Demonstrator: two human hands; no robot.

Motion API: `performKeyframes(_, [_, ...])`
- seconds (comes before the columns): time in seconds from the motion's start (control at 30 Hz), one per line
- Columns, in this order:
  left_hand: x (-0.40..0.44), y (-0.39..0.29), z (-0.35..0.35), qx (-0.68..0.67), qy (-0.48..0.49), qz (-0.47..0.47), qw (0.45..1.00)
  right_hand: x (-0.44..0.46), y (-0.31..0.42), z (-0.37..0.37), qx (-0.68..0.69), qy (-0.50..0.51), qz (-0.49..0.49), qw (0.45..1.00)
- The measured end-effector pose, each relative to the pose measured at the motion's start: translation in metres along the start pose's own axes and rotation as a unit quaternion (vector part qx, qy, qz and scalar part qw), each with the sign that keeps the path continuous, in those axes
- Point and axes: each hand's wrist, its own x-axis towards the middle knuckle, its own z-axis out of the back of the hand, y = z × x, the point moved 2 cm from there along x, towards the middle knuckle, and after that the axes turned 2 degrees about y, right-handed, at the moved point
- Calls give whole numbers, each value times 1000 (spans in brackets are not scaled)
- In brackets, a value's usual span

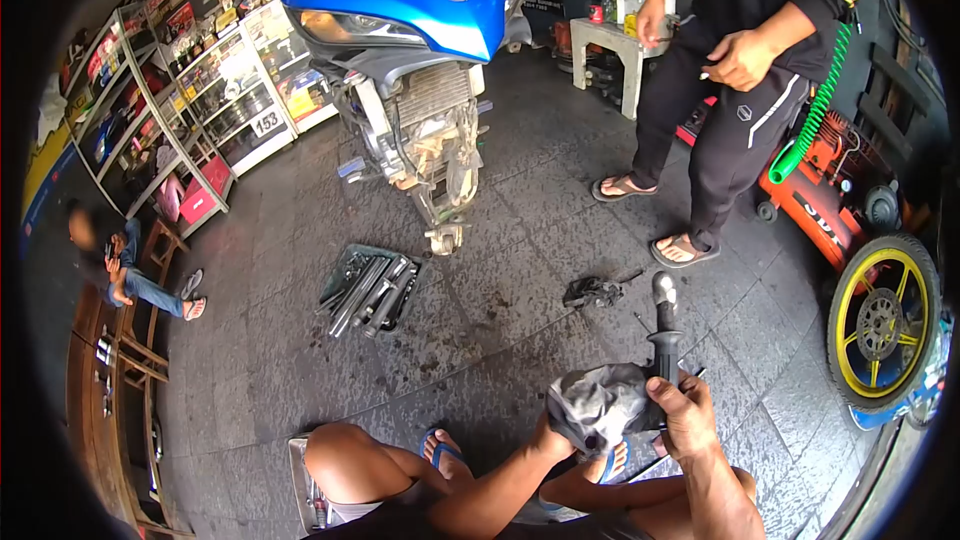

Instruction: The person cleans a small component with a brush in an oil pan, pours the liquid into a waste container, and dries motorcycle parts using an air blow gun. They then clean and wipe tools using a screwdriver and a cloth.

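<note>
My right hand [688,415] is closed around the lower part of a black motorcycle handlebar grip [664,352]. The grip points away from me and has a flange and a rounded metal end. My left hand [550,443] clutches a crumpled grey-and-white rag [603,402], bunched against the grip's lower side. Some of the left fingers are hidden under the cloth. Whatever the rag covers cannot be seen. On the floor ahead lies a small dark crumpled bundle [594,291], apart from both hands.
A tray of wrenches and other tools [370,290] sits on the floor to the left. Beyond stands a partly stripped blue motorcycle [400,20]. At right are a person in black [745,60], a red compressor [815,215] and a yellow-rimmed wheel [880,325]. Another person [125,260] sits far left.
</note>
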Motion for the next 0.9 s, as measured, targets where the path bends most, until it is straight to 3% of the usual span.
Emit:
performKeyframes(0.03, [-2, -3, 7, 190, 36, -53, 980, 1, -1, 3, -10, -9, 13, 1000])
performKeyframes(0.07, [-11, -9, 9, 342, 7, -9, 940, -2, 6, -2, -9, -13, 20, 1000])
performKeyframes(0.1, [-11, -17, 10, 450, 48, -75, 889, -2, 6, 1, -16, -25, 12, 999])
performKeyframes(0.13, [-13, -4, 18, 104, 22, -40, 994, -2, 5, 2, -17, -25, 23, 999])
performKeyframes(0.17, [-15, 10, 25, -256, -8, -1, 967, -1, 4, 2, -19, -25, 35, 999])
performKeyframes(0.2, [-18, 22, 30, -255, -12, 1, 967, 0, 4, 1, -17, -24, 31, 999])
performKeyframes(0.27, [-14, -2, 7, -433, 93, -27, 896, 1, 5, 1, -91, -43, 48, 994])
performKeyframes(0.3, [-16, -4, 2, -427, 31, 34, 903, 2, 3, 3, -92, -41, 45, 994])
performKeyframes(0.37, [-12, 18, 3, -157, 96, -62, 981, 4, -1, 6, -166, -41, 56, 984])
performKeyframes(0.4, [-3, 25, -11, -480, 212, -5, 851, 4, -2, 5, -168, -38, 52, 984])
performKeyframes(0.43, [-15, 31, -10, -422, 71, 84, 900, 4, -2, 3, -185, -39, 57, 980])
performKeyframes(0.5, [-18, 25, -24, -379, 67, 59, 921, 2, -2, -5, -203, -36, 57, 977])
performKeyframes(0.57, [-15, 18, -34, -286, 68, 13, 956, 1, 6, -15, -196, -45, 158, 967])
performKeyframes(0.63, [-15, 13, -36, -186, 67, -34, 980, 5, 0, -6, -268, -28, 175, 947])
performKeyframes(0.67, [-21, 17, -34, -431, 31, 151, 889, 4, 2, -7, -271, -45, 183, 944])
performKeyframes(0.7, [-13, 18, -38, -424, 39, 117, 897, 4, 4, -9, -275, -61, 192, 940])
performKeyframes(0.77, [-12, 13, -38, -487, 61, 150, 858, 7, -2, -5, -258, -82, 179, 946])
performKeyframes(0.8, [-2, 9, -41, -469, 62, 128, 872, 5, 3, -7, -305, -88, 186, 930])
performKeyframes(0.83, [-11, 1, -52, -497, 123, 17, 859, 3, 9, -11, -352, -93, 194, 911])
performKeyframes(0.87, [-5, 1, -50, -387, 11, 101, 917, 4, 5, -10, -354, -89, 208, 907])
performKeyframes(0.9, [-1, 4, -48, -266, -104, 182, 941, 4, 3, -12, -360, -82, 209, 906])
